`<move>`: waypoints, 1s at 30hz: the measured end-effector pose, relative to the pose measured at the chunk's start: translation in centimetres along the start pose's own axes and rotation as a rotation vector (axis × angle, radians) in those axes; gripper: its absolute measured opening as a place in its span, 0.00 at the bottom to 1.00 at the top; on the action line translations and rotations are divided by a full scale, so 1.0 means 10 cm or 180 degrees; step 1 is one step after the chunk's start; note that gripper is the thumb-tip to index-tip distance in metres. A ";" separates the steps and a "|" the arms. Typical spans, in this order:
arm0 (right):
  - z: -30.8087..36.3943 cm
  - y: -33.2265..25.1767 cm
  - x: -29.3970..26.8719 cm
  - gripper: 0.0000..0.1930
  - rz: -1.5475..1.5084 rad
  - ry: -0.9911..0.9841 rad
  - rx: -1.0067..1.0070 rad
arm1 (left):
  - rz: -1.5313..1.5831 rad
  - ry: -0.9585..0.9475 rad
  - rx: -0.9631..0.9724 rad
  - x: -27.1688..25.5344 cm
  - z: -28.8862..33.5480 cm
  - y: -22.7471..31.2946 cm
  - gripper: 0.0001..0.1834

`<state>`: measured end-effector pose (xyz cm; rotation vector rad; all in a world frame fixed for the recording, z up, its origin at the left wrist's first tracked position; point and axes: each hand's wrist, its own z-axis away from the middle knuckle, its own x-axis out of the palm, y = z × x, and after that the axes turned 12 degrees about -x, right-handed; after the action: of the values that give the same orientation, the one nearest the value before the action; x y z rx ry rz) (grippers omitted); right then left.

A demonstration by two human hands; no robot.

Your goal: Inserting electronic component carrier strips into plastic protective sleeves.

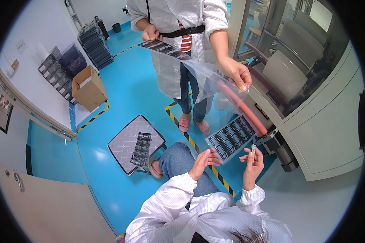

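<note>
The printed sheet (232, 137) hangs tilted before the seated person, beside the red roller (243, 107); clear film (207, 75) appears to run from it up to the co-worker. The left hand (202, 163) is at the sheet's near left edge; whether it has closed on that edge cannot be told. The right hand (253, 167) pinches a slim pale tool (253, 149), just beside the sheet.

Risks, as judged: the film looks limp, so an uneven pull by the co-worker's left hand (236, 75) or right hand (151, 33) could crease it. Sway could rub the print on the roller. Should the tool be sharp, a slip could nick sheet or fingers.

The bench (123, 139), grey and square, carries a second sheet (141, 149), partly overhanging. The floor (97, 162) is blue, with striped tape (225, 182). Machine (326, 129) at right; carton (88, 89) and dark stack (95, 45) at left.
</note>
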<state>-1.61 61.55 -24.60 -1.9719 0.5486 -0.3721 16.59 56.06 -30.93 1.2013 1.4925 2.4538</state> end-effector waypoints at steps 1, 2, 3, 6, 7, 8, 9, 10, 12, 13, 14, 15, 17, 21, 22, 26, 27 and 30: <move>0.00 0.00 0.00 0.14 -0.0015 0.0004 -0.0019 | -0.0065 -0.0028 0.0031 0.01 0.01 0.01 0.34; 0.01 -0.01 0.00 0.14 -0.0012 0.0004 -0.0022 | -0.0063 -0.0032 0.0033 0.02 0.01 0.01 0.34; 0.01 0.00 0.00 0.13 -0.0023 0.0006 -0.0029 | -0.0036 -0.0028 0.0041 0.02 0.01 0.01 0.34; 0.02 0.00 0.00 0.13 -0.0015 -0.0003 -0.0041 | -0.0023 -0.0037 0.0064 0.02 0.01 0.01 0.35; 0.02 0.00 0.00 0.13 0.0004 -0.0012 -0.0046 | -0.0038 -0.0048 0.0077 0.02 0.01 0.01 0.35; 0.02 0.00 0.00 0.13 0.0004 -0.0013 -0.0047 | -0.0038 -0.0048 0.0078 0.02 0.01 0.02 0.35; 0.02 0.00 0.00 0.13 -0.0002 -0.0010 -0.0051 | -0.0065 -0.0032 0.0093 0.02 0.01 0.02 0.35; 0.02 -0.01 0.00 0.13 -0.0009 -0.0005 -0.0054 | -0.0092 -0.0016 0.0107 0.02 0.00 0.02 0.35; 0.02 0.00 -0.01 0.13 -0.0012 -0.0006 -0.0061 | -0.0100 -0.0004 0.0102 0.02 0.00 0.02 0.35; 0.02 0.01 -0.01 0.13 -0.0015 -0.0007 -0.0066 | -0.0109 0.0009 0.0096 0.02 0.00 0.02 0.35; 0.02 0.00 -0.01 0.13 -0.0015 -0.0010 -0.0070 | -0.0108 0.0008 0.0100 0.01 -0.01 0.02 0.35; 0.02 0.00 -0.01 0.13 -0.0027 0.0002 -0.0068 | -0.0136 0.0013 0.0075 0.01 -0.01 0.02 0.34; 0.02 -0.01 -0.01 0.13 -0.0037 0.0009 -0.0068 | -0.0159 0.0019 0.0054 0.00 -0.01 0.01 0.34; 0.03 -0.03 0.00 0.13 -0.0007 0.0014 -0.0070 | -0.0072 0.0023 0.0014 0.03 0.04 0.05 0.33; 0.03 -0.03 0.00 0.13 0.0000 0.0009 -0.0070 | -0.0088 0.0037 0.0012 0.06 0.05 0.07 0.33; 0.04 -0.03 0.01 0.13 -0.0027 0.0000 -0.0077 | -0.0140 0.0032 0.0063 0.11 0.06 0.13 0.33; 0.03 -0.03 0.02 0.13 -0.0021 0.0010 -0.0085 | -0.0227 0.0034 0.0106 0.12 0.05 0.16 0.33; 0.04 -0.05 0.03 0.13 -0.0008 0.0081 -0.0125 | -0.0391 0.0089 0.0231 0.17 0.05 0.23 0.32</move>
<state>-1.11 61.87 -24.32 -2.0082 0.5738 -0.3910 16.53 55.79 -28.06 1.0553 1.6238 2.3664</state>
